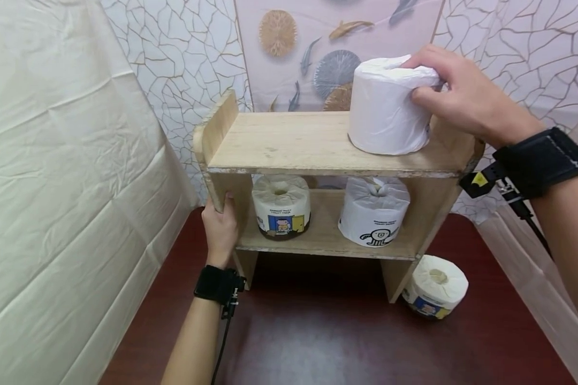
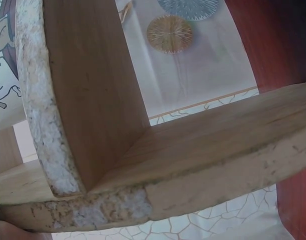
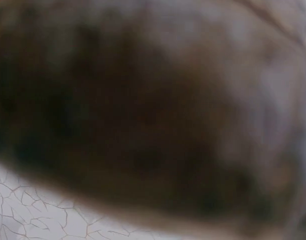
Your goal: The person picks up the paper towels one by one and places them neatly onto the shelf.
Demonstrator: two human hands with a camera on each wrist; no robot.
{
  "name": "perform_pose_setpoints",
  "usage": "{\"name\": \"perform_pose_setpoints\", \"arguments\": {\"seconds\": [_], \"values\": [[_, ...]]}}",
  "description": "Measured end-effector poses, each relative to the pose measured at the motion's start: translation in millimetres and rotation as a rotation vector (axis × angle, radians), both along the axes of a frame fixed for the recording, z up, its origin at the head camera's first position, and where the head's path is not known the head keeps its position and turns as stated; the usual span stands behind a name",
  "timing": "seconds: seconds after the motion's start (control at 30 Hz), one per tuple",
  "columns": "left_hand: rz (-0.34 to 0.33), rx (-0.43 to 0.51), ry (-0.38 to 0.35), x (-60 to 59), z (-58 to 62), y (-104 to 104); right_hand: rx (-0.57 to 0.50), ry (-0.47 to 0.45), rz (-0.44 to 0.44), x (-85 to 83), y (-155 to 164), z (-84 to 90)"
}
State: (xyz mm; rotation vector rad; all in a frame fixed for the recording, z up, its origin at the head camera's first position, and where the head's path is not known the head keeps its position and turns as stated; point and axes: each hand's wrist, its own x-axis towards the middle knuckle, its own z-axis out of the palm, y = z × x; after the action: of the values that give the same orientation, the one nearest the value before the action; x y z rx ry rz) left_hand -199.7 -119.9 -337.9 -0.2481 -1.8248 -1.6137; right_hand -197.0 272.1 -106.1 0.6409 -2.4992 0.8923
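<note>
I see my right hand (image 1: 455,93) gripping a white paper roll (image 1: 385,109) from above and from the right, fingers curled over its top edge and thumb pressed against its side. The roll stands upright on the top board of a small wooden shelf (image 1: 289,141), toward the right end, its base touching the wood. My left hand (image 1: 220,230) holds the shelf's left side panel, fingers wrapped round the front edge at the level of the lower board.

On the lower board I see two more rolls, well apart from each other: a roll with a blue label (image 1: 281,206) on the left, and a white-wrapped roll with a cartoon print (image 1: 374,211) on the right. A fourth roll (image 1: 435,286) sits on the dark red bench (image 1: 318,337), just beside the shelf's right leg.

A cream cloth (image 1: 62,176) hangs along the left, and a wall with crackle pattern and fish pictures (image 1: 318,48) stands behind the shelf.

The left wrist view shows the shelf's side panel (image 2: 88,95) meeting a board at close range, with raw chipboard edges. The right wrist view is a dark blur, so I cannot tell anything about the grip from it.
</note>
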Motion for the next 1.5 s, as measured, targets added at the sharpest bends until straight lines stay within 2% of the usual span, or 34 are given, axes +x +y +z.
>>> {"name": "perform_pose_setpoints", "arguments": {"seconds": [0.37, 0.7, 0.97, 1.27, 1.5], "values": [[-0.017, 0.017, -0.008, -1.4, -0.1, -3, -0.024, -0.005, 0.031, 1.5, -2, 0.9], [0.009, -0.002, 0.050, 0.3, 0.8, 0, -0.050, -0.015, 0.053, 1.5, -1, 0.9], [-0.009, 0.001, 0.025, 1.1, 0.5, 1, -0.057, -0.012, 0.049, 2.8, -1, 1.5], [-0.005, 0.000, 0.023, 0.7, -0.8, 3, -0.011, -0.009, -0.015, 7.5, 2, 4.8], [-0.003, 0.016, 0.008, -1.7, -3.3, 2, 0.089, 0.081, -0.036, 11.7, -8, 10.2]]}}
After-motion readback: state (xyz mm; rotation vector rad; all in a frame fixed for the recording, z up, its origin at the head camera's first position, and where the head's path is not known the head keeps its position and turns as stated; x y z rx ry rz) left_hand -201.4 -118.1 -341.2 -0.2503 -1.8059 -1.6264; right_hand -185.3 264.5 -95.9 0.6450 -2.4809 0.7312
